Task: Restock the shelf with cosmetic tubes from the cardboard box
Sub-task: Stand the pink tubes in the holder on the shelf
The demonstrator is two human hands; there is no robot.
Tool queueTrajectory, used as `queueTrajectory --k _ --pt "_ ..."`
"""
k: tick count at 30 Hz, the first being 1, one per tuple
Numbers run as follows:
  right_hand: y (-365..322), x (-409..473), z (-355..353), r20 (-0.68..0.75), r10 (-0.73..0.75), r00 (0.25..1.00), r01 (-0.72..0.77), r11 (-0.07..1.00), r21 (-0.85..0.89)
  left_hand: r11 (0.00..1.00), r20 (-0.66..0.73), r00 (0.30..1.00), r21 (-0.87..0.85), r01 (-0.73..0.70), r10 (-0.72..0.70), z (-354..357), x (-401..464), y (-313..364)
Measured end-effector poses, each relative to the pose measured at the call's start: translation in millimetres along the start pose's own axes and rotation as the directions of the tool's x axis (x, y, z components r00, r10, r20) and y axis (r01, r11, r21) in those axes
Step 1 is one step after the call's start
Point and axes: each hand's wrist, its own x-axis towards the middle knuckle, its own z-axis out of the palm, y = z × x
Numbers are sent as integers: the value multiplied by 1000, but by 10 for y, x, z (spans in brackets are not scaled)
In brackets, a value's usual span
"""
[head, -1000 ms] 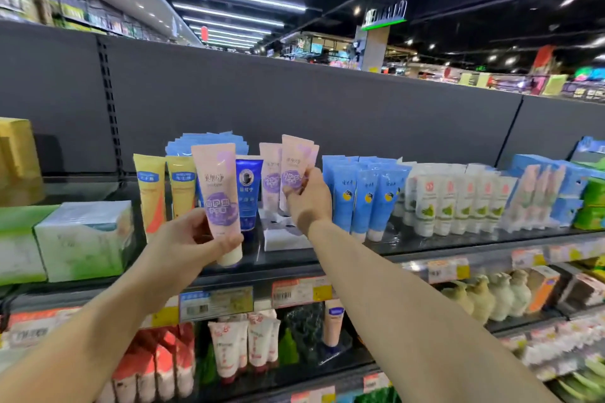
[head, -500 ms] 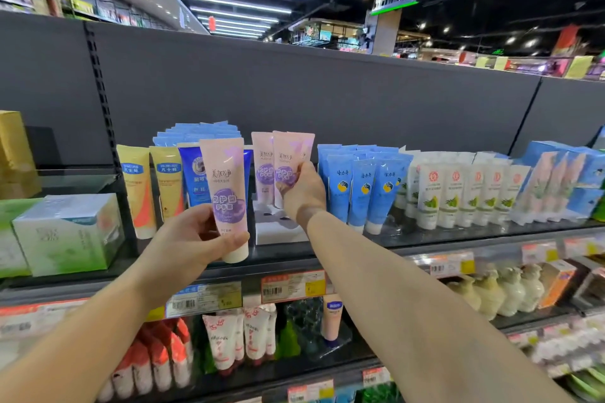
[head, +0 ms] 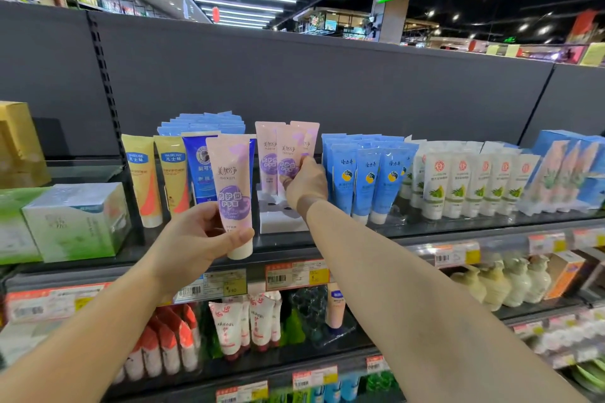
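On the top shelf point(head: 327, 240), left to right, placed by the white display tray point(head: 278, 219):

Far left of the tray: a green-and-white boxed pack point(head: 75, 222) on the shelf, a yellow carton point(head: 19, 144) behind it.

Left of the tray: two yellow tubes point(head: 157, 180) upright, caps down; a dark blue tube point(head: 199, 167) just beside them, a stack of light blue tubes behind.

Left hand point(head: 193, 239): in front of the shelf edge, left of the tray. Fingers curled round the lower end of a pink tube point(head: 230, 186), thumb across the front just above the white cap.

Held pink tube: long axis upright, tilted slightly; cap down, flat crimped end up, label towards the camera.

White display tray: holds two or three pink tubes point(head: 266, 154) standing at its back, caps down; front sockets show as dark holes.

Right hand point(head: 306, 183): over the tray. Fingers pinch another pink tube point(head: 289, 157) at mid-height, thumb on its front. It is upright, crimp up; its lower end is hidden behind the hand, so whether it is seated I cannot tell.

Right of the tray: light blue tubes point(head: 366, 180) in rows, then white tubes with green print point(head: 465, 183), all caps down.

Below the tray: price labels point(head: 296, 275) on the shelf edge.
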Motion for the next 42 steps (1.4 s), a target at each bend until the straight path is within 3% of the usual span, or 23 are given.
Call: queueTrajectory --k 7,10,13,15,18,21,23,25,28,31,34,42 --pt "-5 -46 -8 -55 4 998 0 997 73 999 17 1000 35 -6 5 -33 26 -37" --pt "-52 -77 -63 -58 20 998 -15 996 87 1000 -38 999 -4 18 -18 -6 54 -44" --pt "-128 -190 -146 -53 -58 997 65 989 133 999 -88 996 31 21 -18 50 96 -11" --pt "-191 -370 -180 42 -146 988 132 961 244 997 -139 990 74 9 1 94 138 -3" --pt "-261 -667 -262 298 -246 922 93 890 447 986 -209 977 164 -4 39 193 211 6" --pt "-237 -790 -320 442 -285 851 184 949 257 988 -245 968 153 -17 55 256 274 3" --pt "-209 -751 -337 393 -286 874 220 954 206 981 -236 969 191 -31 77 271 310 -12" --pt "-179 -646 -327 233 -237 943 190 960 207 961 -228 969 276 -27 93 265 321 -22" --pt "-153 -471 -298 56 -170 984 162 978 129 839 -134 982 542 -41 135 234 293 -49" --pt "-131 -396 -221 53 -140 989 137 989 51 686 37 986 713 -140 163 215 264 -77" --pt "-134 -392 -140 69 -114 991 113 993 24 600 79 987 786 -149 141 199 275 -114" --pt "-210 -371 -44 37 -73 997 71 997 38 610 81 989 780 -139 120 188 293 -122"
